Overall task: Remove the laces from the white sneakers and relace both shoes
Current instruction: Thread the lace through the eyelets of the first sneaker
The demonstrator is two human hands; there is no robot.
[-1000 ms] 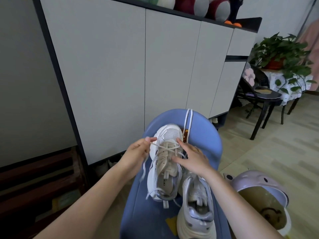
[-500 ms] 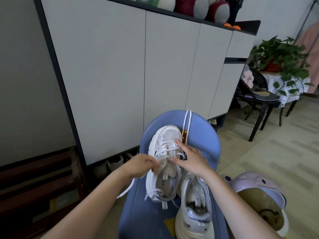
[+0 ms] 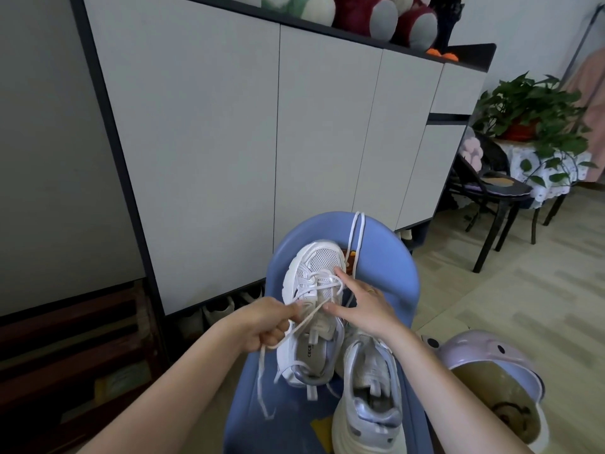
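Head view, looking down: we see the left hand [image 3: 266, 326] closed around a length of white lace [image 3: 296, 332], drawn back toward the body and lower than it sat a second ago, when it pinched the lace up beside the toe of the far sneaker [image 3: 314, 309]. The lace now runs taut on a diagonal from the eyelets into that fist, and its free end trails down past the wrist over the front of the blue chair [image 3: 386, 257]. The right hand [image 3: 363, 301] rests spread on the same shoe, index finger near the toe mesh and thumb against the tongue, steadying it and gripping nothing; it has barely moved.

We read that pull as slack being taken through a crossing near the toe. Whether this is unthreading or rethreading we cannot tell from the frame.

Only the lower rows of this shoe carry lace; the tongue above them stands bare and loose. It lies on the chair seat, toe pointing away. The near sneaker [image 3: 370, 394] sits just beside it, closer to us, heel toward the camera, apparently unlaced. A second lace [image 3: 355, 237] is draped over the chair's back edge. A lilac helmet-like object [image 3: 484, 352] lies on the floor to the right.
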